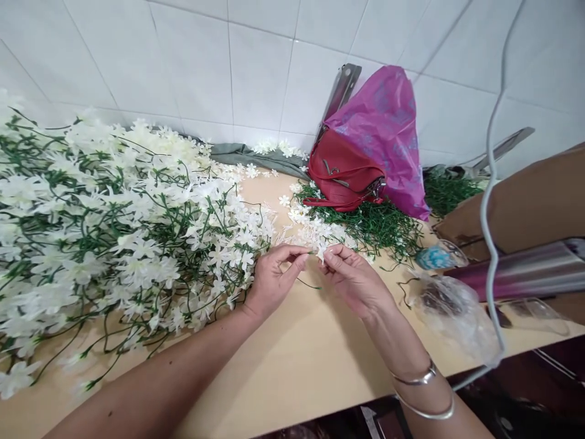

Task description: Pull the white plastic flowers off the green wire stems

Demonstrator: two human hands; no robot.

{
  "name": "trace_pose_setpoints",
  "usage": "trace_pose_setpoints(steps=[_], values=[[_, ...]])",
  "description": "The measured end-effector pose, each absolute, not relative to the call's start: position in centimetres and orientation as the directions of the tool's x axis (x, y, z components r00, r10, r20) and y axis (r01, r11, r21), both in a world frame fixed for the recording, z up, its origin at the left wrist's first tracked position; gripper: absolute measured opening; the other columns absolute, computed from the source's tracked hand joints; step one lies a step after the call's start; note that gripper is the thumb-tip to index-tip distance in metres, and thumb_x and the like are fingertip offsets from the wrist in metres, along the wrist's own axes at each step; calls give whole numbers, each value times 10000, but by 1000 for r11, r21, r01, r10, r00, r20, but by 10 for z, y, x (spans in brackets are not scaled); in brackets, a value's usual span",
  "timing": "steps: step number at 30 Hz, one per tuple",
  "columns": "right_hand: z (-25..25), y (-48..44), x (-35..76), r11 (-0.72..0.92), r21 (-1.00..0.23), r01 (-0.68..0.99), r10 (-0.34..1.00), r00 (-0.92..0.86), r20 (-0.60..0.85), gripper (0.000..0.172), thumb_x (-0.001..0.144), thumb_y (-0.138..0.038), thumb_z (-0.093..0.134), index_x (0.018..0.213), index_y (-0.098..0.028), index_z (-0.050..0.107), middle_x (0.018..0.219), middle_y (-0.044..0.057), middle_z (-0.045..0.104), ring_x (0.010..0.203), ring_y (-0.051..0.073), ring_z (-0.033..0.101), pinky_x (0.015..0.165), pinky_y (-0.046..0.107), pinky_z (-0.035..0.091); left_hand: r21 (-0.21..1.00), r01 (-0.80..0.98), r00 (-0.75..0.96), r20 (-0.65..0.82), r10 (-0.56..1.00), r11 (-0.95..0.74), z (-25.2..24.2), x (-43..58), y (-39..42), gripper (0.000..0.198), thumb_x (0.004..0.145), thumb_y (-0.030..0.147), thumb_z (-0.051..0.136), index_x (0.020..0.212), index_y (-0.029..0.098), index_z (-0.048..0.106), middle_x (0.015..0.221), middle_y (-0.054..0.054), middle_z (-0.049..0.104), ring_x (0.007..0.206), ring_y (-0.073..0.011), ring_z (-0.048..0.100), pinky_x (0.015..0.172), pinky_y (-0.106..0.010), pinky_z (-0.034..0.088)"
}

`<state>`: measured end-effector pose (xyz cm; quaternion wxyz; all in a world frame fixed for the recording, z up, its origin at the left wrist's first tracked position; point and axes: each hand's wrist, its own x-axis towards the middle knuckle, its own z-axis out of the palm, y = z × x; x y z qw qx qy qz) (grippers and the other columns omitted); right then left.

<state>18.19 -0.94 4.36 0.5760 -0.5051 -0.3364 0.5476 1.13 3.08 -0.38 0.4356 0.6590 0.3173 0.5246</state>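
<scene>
Wearing two silver bangles point(425, 375) on the right forearm, down by the near edge of the counter point(292, 372). Also seeing a crumpled clear plastic bag point(452, 311) off to the right, just beside a pale cable point(488, 219). Pinching a tiny white flower point(322, 252) in the right hand point(355, 279), pretty much mid-counter, tight between thumb and fingertips. Gripping a bit of green stem point(311, 252) in the left hand point(273, 274), thumb against index finger, right up next to that flower. Got a huge heap of white flowers on green stems point(141, 247) all over the left side, close to the left hand. Looking just past the fingers, seeing loose white blossoms point(320, 228) scattered around, then a dark green pile of stems point(388, 230). Got a red handbag point(345, 167) sitting on that greenery, touching a purple plastic bag point(393, 122). Spotting a grey-green cloth point(265, 161) along the back, by the white tiled wall point(260, 67).
</scene>
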Motion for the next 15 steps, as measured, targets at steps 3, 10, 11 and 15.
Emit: trace_pose_setpoints(steps=[3, 10, 11, 15], values=[[40, -6, 181, -66, -964, -256, 973, 197, -119, 376, 582, -428, 984, 726, -230, 698, 692, -34, 652, 650, 128, 602, 692, 277, 529, 914, -22, 262, 397, 880, -405, -4, 12, 30, 155, 967, 300, 671, 1025, 195, 771, 936, -56, 774, 788, -160, 727, 766, -285, 590], [36, 1, 176, -53, -973, -224, 962, 251, -111, 376, 571, -438, 983, 704, -223, 705, 692, -28, 659, 664, 130, 589, 695, 279, 511, 938, -5, 261, 336, 905, -347, -2, 12, 28, 129, 969, 274, 661, 1005, 191, 753, 969, -65, 778, 866, -184, 741, 729, -273, 587], [36, 1, 175, -53, -973, -224, 957, 266, -114, 373, 567, -433, 985, 702, -223, 708, 696, -27, 662, 670, 132, 590, 700, 280, 508, 941, -5, 262, 327, 908, -338, -1, 12, 28, 130, 970, 274, 657, 1004, 190, 751, 961, -63, 777, 864, -184, 739, 726, -274, 586], [36, 2, 176, -62, -978, -200, 953, 280, -118, 339, 573, -403, 986, 700, -217, 732, 726, -12, 690, 706, 138, 597, 731, 279, 495, 950, -6, 259, 303, 917, -313, 0, 11, 28, 127, 974, 274, 649, 1003, 193, 742, 950, -56, 768, 879, -184, 731, 732, -274, 581]])
